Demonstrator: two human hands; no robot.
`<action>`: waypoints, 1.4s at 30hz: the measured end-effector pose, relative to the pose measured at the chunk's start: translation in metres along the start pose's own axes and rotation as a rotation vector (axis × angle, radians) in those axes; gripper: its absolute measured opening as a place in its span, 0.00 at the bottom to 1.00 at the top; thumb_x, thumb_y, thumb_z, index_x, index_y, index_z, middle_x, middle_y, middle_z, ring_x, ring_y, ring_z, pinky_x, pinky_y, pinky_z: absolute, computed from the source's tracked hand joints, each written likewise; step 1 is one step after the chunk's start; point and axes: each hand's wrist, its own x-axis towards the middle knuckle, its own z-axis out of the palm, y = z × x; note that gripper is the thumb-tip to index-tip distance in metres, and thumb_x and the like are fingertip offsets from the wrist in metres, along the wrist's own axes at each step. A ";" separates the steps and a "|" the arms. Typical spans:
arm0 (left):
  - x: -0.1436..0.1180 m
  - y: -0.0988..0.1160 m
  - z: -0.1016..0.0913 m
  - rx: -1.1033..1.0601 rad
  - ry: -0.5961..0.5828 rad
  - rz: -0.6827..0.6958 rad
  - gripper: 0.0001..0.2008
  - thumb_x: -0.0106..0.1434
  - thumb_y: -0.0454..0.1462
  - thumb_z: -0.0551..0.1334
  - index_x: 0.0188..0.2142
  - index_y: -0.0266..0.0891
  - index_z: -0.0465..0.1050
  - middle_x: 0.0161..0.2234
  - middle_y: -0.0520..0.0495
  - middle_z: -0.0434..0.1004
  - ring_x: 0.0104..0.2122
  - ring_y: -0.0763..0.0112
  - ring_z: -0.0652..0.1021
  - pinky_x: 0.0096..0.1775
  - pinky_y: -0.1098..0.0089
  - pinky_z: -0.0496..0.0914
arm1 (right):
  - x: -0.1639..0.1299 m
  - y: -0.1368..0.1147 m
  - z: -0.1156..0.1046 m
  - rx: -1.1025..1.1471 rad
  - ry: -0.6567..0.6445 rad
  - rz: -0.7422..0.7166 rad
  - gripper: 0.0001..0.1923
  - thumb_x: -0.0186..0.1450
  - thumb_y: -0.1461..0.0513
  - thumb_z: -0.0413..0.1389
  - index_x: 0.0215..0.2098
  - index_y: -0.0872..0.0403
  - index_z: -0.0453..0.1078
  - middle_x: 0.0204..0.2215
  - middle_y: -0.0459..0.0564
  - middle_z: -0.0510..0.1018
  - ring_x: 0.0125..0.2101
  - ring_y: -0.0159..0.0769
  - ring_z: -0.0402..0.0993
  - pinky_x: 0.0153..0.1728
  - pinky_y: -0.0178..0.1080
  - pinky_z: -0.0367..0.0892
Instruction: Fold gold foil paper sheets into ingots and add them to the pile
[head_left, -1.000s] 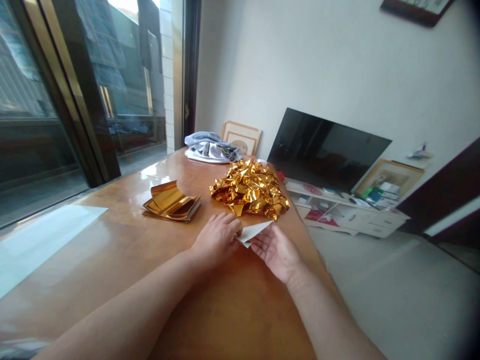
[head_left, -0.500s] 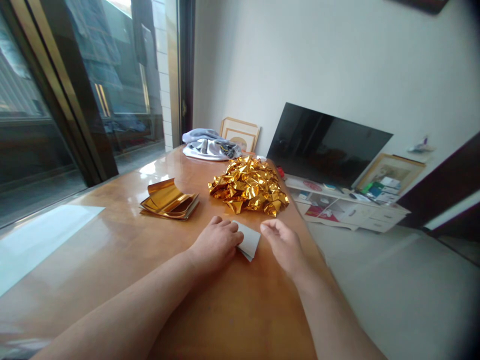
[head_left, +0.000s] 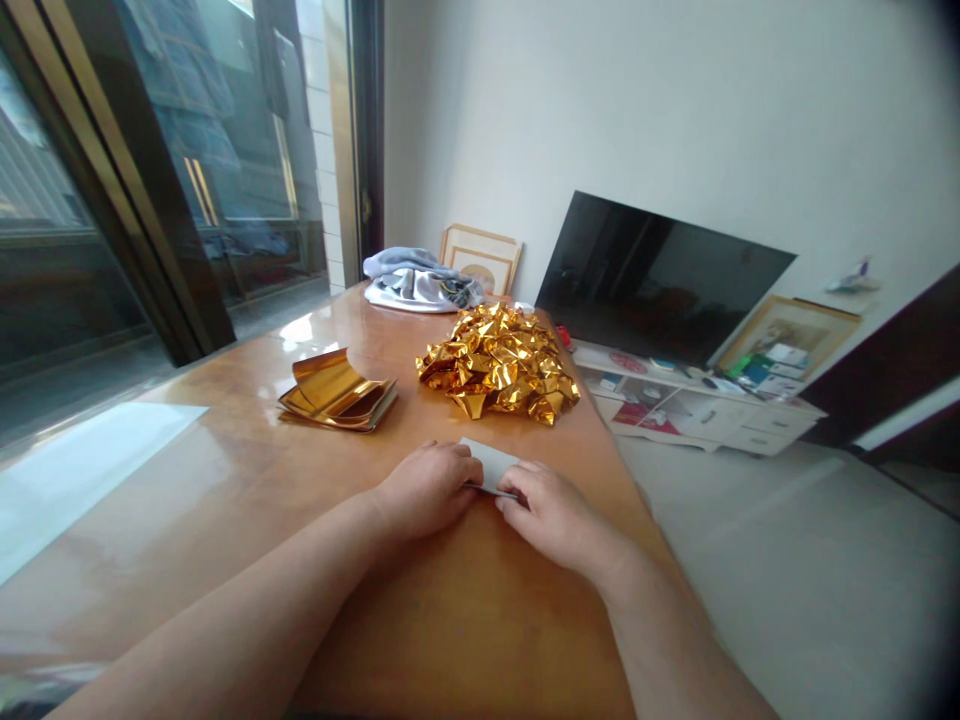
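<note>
A folded piece of paper (head_left: 491,464), pale grey side up, lies on the wooden table between my two hands. At its left end, my left hand (head_left: 433,485) is closed with the fingertips on the paper. My right hand (head_left: 551,510) pinches the paper's right end between thumb and fingers. Just beyond the paper is a heap of folded gold foil pieces (head_left: 502,365). To the left of the heap, a stack of gold foil sheets (head_left: 337,395) has its top sheets curling up. The paper's underside is hidden.
The table (head_left: 450,620) has its right edge close beside my right forearm. A pale sheet (head_left: 90,470) lies at the left. Folded clothes (head_left: 416,285) sit at the far end. Beyond stand a television (head_left: 660,280) and a white cabinet (head_left: 697,415).
My right hand has come left and down onto the paper's right end and now grips it. The near edge of the paper looks folded over. My left hand stays at the left end.
</note>
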 end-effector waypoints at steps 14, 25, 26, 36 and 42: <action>0.000 -0.024 0.003 -0.206 0.038 -0.223 0.06 0.61 0.39 0.59 0.36 0.42 0.74 0.31 0.50 0.77 0.30 0.67 0.74 0.31 0.71 0.61 | 0.006 0.020 0.020 0.268 0.064 0.254 0.10 0.68 0.58 0.52 0.31 0.52 0.69 0.26 0.42 0.74 0.25 0.31 0.67 0.25 0.32 0.56; 0.004 -0.033 0.001 -0.300 0.038 -0.279 0.08 0.60 0.40 0.60 0.31 0.41 0.77 0.29 0.50 0.77 0.29 0.68 0.74 0.31 0.72 0.61 | 0.010 0.028 0.027 0.263 0.089 0.320 0.07 0.65 0.58 0.53 0.32 0.51 0.69 0.26 0.43 0.76 0.25 0.33 0.69 0.25 0.32 0.58; 0.005 -0.034 0.002 -0.305 0.034 -0.276 0.08 0.60 0.40 0.60 0.31 0.41 0.77 0.29 0.50 0.78 0.29 0.68 0.74 0.31 0.72 0.61 | 0.011 0.028 0.026 0.253 0.087 0.322 0.07 0.64 0.58 0.53 0.31 0.51 0.69 0.26 0.44 0.77 0.25 0.33 0.69 0.26 0.33 0.58; 0.006 -0.047 0.005 -0.444 0.022 -0.250 0.09 0.58 0.38 0.60 0.33 0.40 0.79 0.29 0.51 0.79 0.29 0.69 0.74 0.31 0.73 0.64 | 0.011 0.032 0.030 0.222 0.092 0.347 0.08 0.64 0.56 0.53 0.30 0.51 0.69 0.24 0.43 0.75 0.25 0.34 0.69 0.24 0.33 0.56; 0.007 -0.048 0.003 -0.464 -0.001 -0.309 0.10 0.55 0.38 0.61 0.37 0.39 0.78 0.31 0.51 0.80 0.29 0.70 0.75 0.31 0.74 0.65 | 0.012 0.037 0.033 0.245 0.082 0.354 0.09 0.63 0.56 0.54 0.30 0.51 0.70 0.25 0.44 0.76 0.26 0.35 0.69 0.24 0.33 0.56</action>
